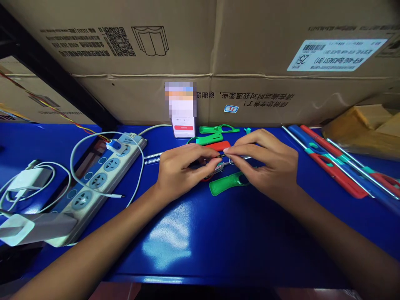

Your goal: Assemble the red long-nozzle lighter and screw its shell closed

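Observation:
My left hand (180, 167) pinches a small dark part (221, 156) between thumb and fingertips. My right hand (268, 161) meets it from the other side, thumb and finger pressed together near a thin pale wire; its fingertips hide what they grip. A clear plastic piece (220, 166) shows just under the fingers. Around the hands lie lighter casing parts: a green shell half (225, 183) in front, a red casing (221, 146) behind, and two more green pieces (219, 129) farther back. Thin metal tubes (152, 158) lie beside my left hand.
A phone (183, 126) leans against a large cardboard box (140, 98). On the left, a power strip (98, 179) carries cables and a white charger (40, 227). Several long red and blue lighters (337, 173) lie at right, near a brown package (359, 129). The tabletop (225, 241) is blue.

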{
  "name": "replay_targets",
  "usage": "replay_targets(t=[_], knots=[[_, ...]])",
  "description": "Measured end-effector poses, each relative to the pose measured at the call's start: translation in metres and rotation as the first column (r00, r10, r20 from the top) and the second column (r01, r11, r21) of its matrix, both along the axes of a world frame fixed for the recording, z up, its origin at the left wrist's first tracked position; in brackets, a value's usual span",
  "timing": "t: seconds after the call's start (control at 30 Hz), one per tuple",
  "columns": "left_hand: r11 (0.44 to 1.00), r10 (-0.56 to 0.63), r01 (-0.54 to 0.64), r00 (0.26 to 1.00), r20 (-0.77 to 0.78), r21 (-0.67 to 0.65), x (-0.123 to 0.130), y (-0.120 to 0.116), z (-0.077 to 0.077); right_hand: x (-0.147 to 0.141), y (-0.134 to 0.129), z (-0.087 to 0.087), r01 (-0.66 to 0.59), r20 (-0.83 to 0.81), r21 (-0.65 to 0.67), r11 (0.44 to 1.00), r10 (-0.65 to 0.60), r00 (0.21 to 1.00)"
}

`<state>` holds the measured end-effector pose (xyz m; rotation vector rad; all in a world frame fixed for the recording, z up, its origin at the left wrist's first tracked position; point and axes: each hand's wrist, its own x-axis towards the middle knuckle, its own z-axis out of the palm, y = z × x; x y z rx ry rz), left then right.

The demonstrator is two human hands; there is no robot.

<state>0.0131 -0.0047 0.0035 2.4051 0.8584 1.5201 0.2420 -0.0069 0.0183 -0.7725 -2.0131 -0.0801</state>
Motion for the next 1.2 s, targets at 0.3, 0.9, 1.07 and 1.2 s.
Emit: replay_targets(t=[0.3, 0.9, 1.07, 1.2], knots=[[1.000, -0.016, 0.016, 1.000, 0.002, -0.022, 0.0015, -0.0012, -0.0032, 0.0001, 0.0009, -0.0035, -0.011, 0.030, 0.034, 0.999, 0.010, 0.999], [0.999, -0.027, 0.027, 1.000, 0.002, -0.027, 0.0023, -0.0032, -0.0010, 0.0038, 0.0017, -0.0038, -0.024, 0.029, 0.030, 0.999, 0.023, 0.999], [0.999, -0.038, 0.039, 0.999, 0.008, -0.029, 0.0016, -0.0026, -0.0015, 0.0033, 0.0024, -0.0045, -0.048, 0.007, 0.035, 0.998, 0.048, 0.999], [0.999, -0.036, 0.036, 0.999, 0.009, -0.025, 0.0019, -0.0023, -0.0029, 0.0026, 0.0019, -0.0054, -0.060, -0.005, 0.011, 0.998, 0.060, 0.998]])
